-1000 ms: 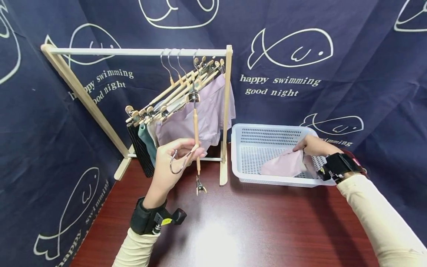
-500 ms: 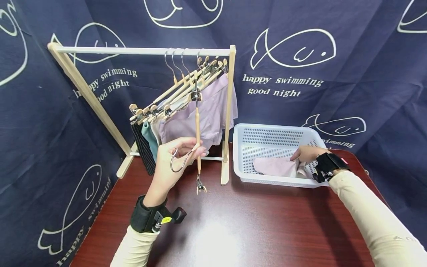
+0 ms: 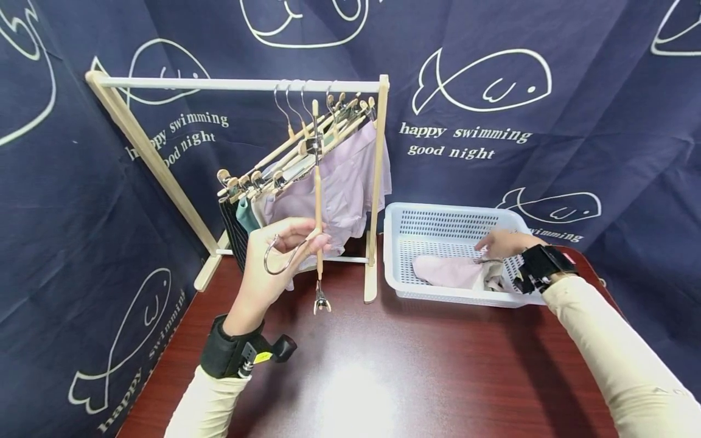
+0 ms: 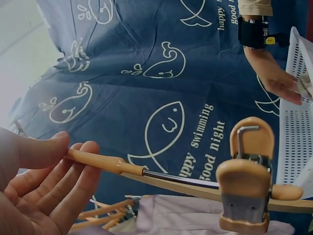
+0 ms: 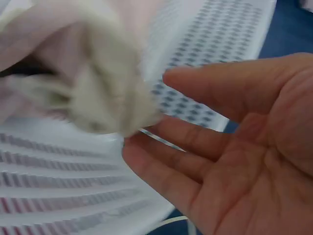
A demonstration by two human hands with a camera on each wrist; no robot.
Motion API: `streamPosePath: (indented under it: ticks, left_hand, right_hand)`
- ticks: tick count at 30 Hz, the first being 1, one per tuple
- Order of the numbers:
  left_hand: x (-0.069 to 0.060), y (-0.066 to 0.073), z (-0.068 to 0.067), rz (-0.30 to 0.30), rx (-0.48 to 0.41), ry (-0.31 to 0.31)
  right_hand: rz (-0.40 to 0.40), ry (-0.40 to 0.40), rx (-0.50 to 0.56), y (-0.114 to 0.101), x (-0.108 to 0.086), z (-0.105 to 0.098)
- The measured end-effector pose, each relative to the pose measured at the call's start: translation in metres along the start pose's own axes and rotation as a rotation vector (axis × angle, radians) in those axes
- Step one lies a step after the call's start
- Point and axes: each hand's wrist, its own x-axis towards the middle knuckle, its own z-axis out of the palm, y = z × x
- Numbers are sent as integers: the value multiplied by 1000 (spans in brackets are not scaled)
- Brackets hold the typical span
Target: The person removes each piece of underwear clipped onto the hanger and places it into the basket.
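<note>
My left hand (image 3: 260, 275) pinches a wooden clip hanger (image 3: 319, 198) between thumb and fingers, its bar nearly upright and its wire hook hanging over the hand. In the left wrist view a wooden clip (image 4: 244, 188) at one end of the hanger shows large, with no cloth in it. Inside the pale plastic basket (image 3: 390, 261), my right hand (image 3: 502, 244) hovers beside a crumpled pink and cream garment (image 3: 446, 271). The right wrist view shows the fingers extended and the thumb apart, with fingertips at the edge of the blurred cloth (image 5: 110, 83); contact is unclear.
A small wooden clothes rack (image 3: 241, 84) stands at the left. Several clip hangers bunch at its right end, bearing a striped dark garment (image 3: 234, 228), a teal one (image 3: 247, 216) and a lilac one (image 3: 350, 176). All stand on a reddish-brown table (image 3: 438, 365).
My right hand has let go of the pink garment, which now lies flatter and farther left in the basket. The left hand has shifted slightly left and up with the hanger.
</note>
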Motion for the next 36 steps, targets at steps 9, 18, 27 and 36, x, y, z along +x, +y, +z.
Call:
streamPosePath:
  ticks: [9, 18, 27, 36]
  left_hand:
    - [19, 42, -10, 21, -155, 17]
    - [35, 97, -18, 151, -204, 48]
    - [34, 131, -41, 279, -214, 175]
    - [46, 123, -90, 111, -194, 373]
  right_hand:
    - [-67, 410, 226, -84, 8, -54]
    - [-270, 613, 524, -171, 36, -88]
    - [-326, 638, 676, -203, 67, -92]
    - [-363, 697, 700, -215, 80, -85]
